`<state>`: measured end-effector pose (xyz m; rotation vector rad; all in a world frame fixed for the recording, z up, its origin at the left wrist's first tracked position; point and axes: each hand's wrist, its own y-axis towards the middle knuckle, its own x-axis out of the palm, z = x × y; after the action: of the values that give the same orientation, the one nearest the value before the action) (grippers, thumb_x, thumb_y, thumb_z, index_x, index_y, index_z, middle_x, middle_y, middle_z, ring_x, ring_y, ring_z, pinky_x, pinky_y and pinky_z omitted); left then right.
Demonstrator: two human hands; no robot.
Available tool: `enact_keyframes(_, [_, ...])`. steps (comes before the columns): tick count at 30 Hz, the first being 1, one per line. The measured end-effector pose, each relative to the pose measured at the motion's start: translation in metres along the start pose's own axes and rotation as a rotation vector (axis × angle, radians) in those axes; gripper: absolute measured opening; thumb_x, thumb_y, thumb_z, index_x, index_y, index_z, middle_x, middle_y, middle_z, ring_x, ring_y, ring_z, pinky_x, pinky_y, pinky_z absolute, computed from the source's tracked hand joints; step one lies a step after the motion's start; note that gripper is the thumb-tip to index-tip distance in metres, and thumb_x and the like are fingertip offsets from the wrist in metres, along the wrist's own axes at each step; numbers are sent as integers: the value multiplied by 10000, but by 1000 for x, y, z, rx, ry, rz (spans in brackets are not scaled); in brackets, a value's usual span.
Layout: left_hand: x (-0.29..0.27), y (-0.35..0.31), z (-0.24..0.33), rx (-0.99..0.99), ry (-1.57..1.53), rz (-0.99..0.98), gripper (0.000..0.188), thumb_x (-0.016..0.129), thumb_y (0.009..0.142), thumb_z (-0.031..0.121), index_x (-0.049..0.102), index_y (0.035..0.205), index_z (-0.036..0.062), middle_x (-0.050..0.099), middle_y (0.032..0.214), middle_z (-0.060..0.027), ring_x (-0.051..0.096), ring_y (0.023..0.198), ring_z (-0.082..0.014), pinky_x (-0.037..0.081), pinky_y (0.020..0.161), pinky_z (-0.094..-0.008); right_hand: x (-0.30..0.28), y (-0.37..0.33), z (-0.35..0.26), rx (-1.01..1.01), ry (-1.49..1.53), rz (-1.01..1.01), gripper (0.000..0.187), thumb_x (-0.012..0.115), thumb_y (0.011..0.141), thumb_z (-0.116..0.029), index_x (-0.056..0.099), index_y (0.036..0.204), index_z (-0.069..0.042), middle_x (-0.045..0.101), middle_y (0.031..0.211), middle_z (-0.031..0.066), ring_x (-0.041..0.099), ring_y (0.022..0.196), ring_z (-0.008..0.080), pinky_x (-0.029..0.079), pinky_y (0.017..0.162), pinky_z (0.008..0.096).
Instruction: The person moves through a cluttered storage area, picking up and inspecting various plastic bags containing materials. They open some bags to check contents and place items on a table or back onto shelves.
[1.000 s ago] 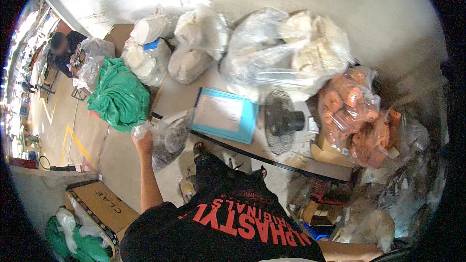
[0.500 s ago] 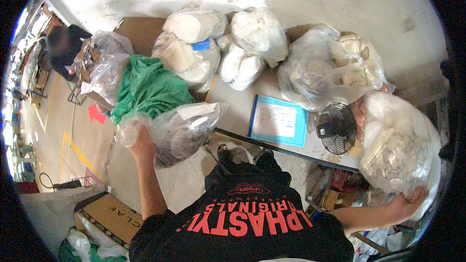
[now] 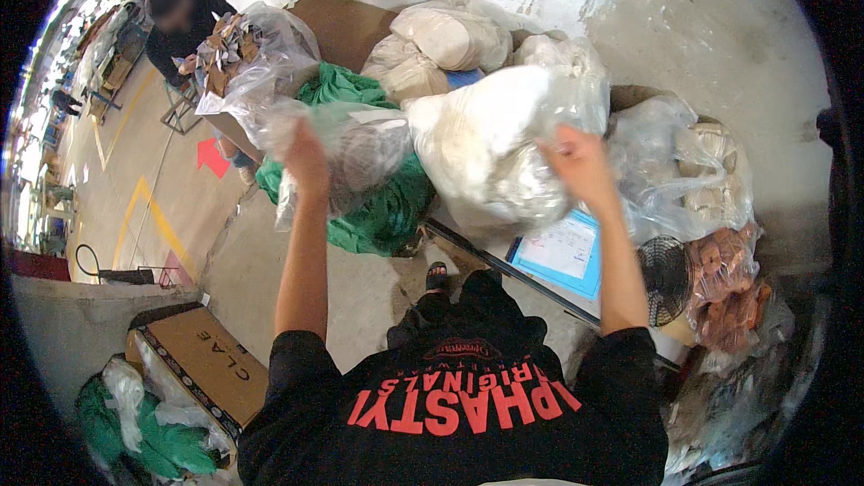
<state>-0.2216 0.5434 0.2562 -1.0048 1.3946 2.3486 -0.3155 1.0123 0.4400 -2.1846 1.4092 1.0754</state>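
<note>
In my right hand (image 3: pixel 580 166) I hold a white-filled plastic bag (image 3: pixel 490 126) by its right end; the fingers are closed on the film there, and the bag spreads to the left of this grip, over the table (image 3: pixel 486 257). It looks bulky and rounded, plain white on its upper part, more creamy below, with the film wrinkled and shiny near my fingers. My left hand (image 3: pixel 304 160) is gripping the gathered end of a clear plastic bag (image 3: pixel 369 157), which swells out to the right of this grip. Its film is thin; the contents look greyish, but blur hides their kind. Behind and under this bag is a green sack (image 3: pixel 378 225), soft and folded. Below my right grip lies a flat blue folder (image 3: pixel 585 281); farther to the right are a round black wire-caged fan (image 3: pixel 664 279) and orange-brown pieces (image 3: pixel 720 256) in clear film.
</note>
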Motion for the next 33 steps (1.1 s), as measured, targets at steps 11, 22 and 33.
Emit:
enact_keyframes(11, [-21, 3, 63, -333, -352, -210, 271, 619, 901, 264, 729, 950, 22, 733, 954, -207, 685, 884, -394, 516, 819, -461, 104, -44, 213, -87, -89, 474, 171, 527, 992, -155, 613, 1001, -8, 631, 872, 181, 595, 813, 398, 482, 756, 450])
enact_keyframes(22, [-36, -7, 74, -658, -535, -100, 323, 699, 858, 262, 723, 1014, -20, 750, 1004, -166, 712, 943, -268, 532, 846, -400, 67, -36, 113, 325, 871, 269, 293, 559, 1047, -210, 582, 791, -70, 444, 714, -66, 382, 691, 36, 320, 605, 244])
enact_keyframes(33, [2, -13, 7, 201, 223, -330, 268, 578, 927, 230, 723, 997, 15, 732, 959, -173, 682, 902, -378, 508, 821, -477, 28, 17, 30, -67, 93, -99, 275, 655, 870, -250, 668, 722, -18, 532, 563, 112, 503, 485, 186, 383, 492, 381])
